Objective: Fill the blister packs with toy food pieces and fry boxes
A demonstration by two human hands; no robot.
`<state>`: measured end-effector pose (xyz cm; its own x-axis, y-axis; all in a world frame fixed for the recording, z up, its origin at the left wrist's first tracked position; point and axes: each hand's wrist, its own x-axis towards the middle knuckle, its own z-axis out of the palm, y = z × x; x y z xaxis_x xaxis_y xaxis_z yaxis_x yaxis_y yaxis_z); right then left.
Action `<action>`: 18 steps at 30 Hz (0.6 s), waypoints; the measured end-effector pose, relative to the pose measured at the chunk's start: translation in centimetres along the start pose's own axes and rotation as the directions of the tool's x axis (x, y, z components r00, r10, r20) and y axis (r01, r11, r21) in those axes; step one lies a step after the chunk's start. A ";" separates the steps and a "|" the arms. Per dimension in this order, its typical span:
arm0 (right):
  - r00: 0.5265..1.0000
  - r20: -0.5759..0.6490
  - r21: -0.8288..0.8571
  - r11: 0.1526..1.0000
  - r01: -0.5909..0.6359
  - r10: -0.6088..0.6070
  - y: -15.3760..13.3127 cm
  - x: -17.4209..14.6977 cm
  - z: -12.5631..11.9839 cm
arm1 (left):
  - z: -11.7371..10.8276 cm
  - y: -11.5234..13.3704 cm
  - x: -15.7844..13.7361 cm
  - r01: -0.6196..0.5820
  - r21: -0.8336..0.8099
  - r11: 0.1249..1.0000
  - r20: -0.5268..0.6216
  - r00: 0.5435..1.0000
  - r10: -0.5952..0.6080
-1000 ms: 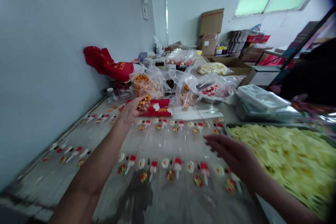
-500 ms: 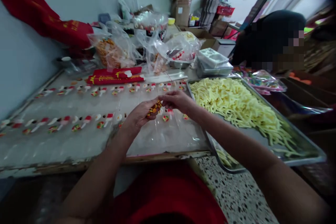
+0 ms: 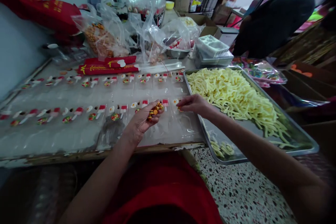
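Observation:
Cupped palm-up over the front row, my left hand (image 3: 143, 119) holds a heap of small orange-yellow and brown candies (image 3: 155, 111). My right hand (image 3: 194, 105) reaches down at the right end of that row, fingertips pinched together over the last plastic tray (image 3: 181, 124). Whatever is between those fingertips is too small to make out. By them lies a small white-and-yellow egg-shaped candy (image 3: 175, 102). To the left, the clear trays carry egg-shaped pieces, round multicoloured candies (image 3: 114, 116) and red-and-white popsicle-shaped candies (image 3: 100, 111).
Right of my arm, a metal tray (image 3: 252, 136) bears pale yellow strips (image 3: 236, 91). Red packets (image 3: 107, 66), candy bags (image 3: 102, 38), a metal bowl (image 3: 178, 53) and stacked plastic trays (image 3: 213, 50) stand behind. A person in dark clothing (image 3: 275, 24) is at the back right.
My right hand has moved away from the left hand, rightward and down to the last tray of the front row. The left hand still holds the candies. The view has tilted slightly downward.

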<state>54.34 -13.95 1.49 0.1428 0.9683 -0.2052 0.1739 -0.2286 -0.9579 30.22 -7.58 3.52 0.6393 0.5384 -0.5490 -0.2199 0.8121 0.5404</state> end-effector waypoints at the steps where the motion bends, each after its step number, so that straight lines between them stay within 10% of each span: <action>1: 0.999 0.014 -0.051 0.998 0.033 -0.032 0.5 0.0 0.2 | -0.4 0.1 -0.3 -0.005 -0.004 1.000 -0.019 1.000 0.005; 11: 0.995 -0.025 -0.287 0.955 0.080 -0.092 2.5 -0.1 0.8 | -1.3 -0.4 -1.8 -0.044 -0.037 0.998 -0.077 0.996 0.041; 18: 0.992 0.005 -0.711 0.697 0.091 -0.124 0.3 0.5 2.0 | -1.3 -1.3 -1.4 -0.031 -0.042 0.999 -0.040 0.999 0.030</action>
<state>52.49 -13.35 0.69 0.1151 0.9896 -0.0860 0.8271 -0.1434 -0.5435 28.64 -9.08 2.76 0.6026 0.5708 -0.5577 -0.2704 0.8035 0.5303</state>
